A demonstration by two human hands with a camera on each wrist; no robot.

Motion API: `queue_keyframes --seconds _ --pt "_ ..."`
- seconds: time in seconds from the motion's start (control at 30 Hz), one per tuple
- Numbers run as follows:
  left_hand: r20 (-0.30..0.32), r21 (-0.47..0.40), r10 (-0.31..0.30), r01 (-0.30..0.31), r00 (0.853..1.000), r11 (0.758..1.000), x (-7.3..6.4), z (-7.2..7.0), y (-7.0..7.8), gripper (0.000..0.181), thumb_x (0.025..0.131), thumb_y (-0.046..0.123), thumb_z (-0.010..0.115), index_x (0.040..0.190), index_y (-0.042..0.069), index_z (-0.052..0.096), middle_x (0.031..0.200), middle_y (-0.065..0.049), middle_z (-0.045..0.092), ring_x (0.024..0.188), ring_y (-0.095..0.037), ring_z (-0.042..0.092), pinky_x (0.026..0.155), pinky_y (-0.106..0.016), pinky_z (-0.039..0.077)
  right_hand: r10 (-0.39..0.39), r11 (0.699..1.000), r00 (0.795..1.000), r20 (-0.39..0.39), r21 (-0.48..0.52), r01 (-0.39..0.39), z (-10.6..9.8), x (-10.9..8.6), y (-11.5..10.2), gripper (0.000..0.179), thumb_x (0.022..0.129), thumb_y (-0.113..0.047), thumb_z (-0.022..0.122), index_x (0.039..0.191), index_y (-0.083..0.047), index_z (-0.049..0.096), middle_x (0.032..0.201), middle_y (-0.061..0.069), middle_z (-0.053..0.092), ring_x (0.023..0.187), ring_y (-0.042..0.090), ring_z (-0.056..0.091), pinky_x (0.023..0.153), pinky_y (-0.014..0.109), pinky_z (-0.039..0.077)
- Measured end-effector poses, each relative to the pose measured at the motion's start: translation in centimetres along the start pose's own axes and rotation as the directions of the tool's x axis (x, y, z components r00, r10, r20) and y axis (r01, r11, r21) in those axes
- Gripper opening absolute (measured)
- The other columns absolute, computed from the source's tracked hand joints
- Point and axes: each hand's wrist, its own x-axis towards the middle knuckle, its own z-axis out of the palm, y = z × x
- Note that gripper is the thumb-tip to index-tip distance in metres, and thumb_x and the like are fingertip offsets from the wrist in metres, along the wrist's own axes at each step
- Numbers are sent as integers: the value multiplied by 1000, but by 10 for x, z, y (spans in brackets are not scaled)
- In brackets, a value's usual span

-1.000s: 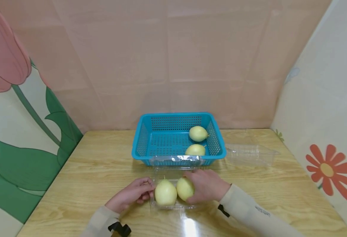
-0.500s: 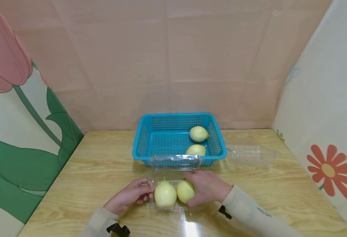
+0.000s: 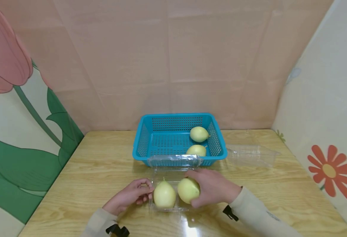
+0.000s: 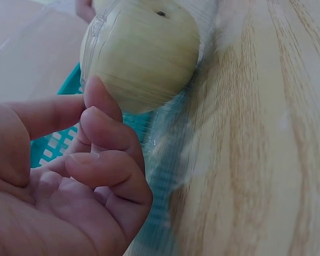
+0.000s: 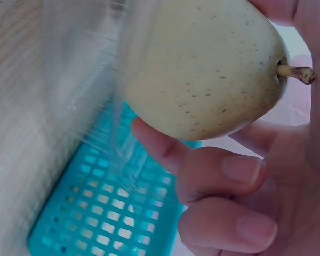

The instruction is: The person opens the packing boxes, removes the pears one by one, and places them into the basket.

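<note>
An opened clear plastic clamshell box [image 3: 177, 208] lies on the table in front of the basket, its lid raised toward the basket. One pale yellow pear [image 3: 164, 195] sits upright in its left half. My right hand [image 3: 213, 187] grips a second pear [image 3: 188, 191] over the right half; its stem [image 5: 296, 73] points toward the palm in the right wrist view. With thumb and index finger, my left hand [image 3: 131, 195] pinches the box's left edge. In the left wrist view the box's wall [image 4: 93, 45] passes between those fingertips, beside the pear.
Behind the box stands a blue plastic basket [image 3: 167, 141] holding two more pears [image 3: 199, 134] at its right side. Another clear plastic container [image 3: 251, 154] lies right of the basket. Painted walls close off both sides of the wooden table [image 3: 108, 158].
My right hand has shifted slightly right with its pear, which has tilted, and a gap has opened between the two pears in the box. The left hand stays at the box's edge.
</note>
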Motion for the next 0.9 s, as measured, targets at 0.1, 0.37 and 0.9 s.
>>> queue_keyframes --seconds 0.1,0.37,0.9 --pt "1 -1 3 -3 1000 1000 0 -1 0 14 99 18 60 97 4 57 78 -1 62 62 -9 49 49 -19 36 -11 1000 1000 -10 -4 11 -6 -3 0 59 60 -38 82 114 -22 64 91 -12 61 76 3 53 59 22 44" --pt "26 2 -11 11 1000 1000 -2 0 -2 13 100 18 58 96 6 57 79 0 62 65 -10 49 51 -19 37 54 998 999 0 18 -54 -24 -15 6 59 60 -34 82 114 -21 63 91 -13 60 74 4 52 56 22 44" --pt "24 -18 -8 8 1000 1000 -2 -3 -6 10 99 17 58 93 9 58 79 1 63 65 -10 49 51 -18 37 225 974 972 -65 25 -223 -75 -26 28 55 65 -35 82 112 -17 61 79 -9 56 66 9 50 54 26 42"
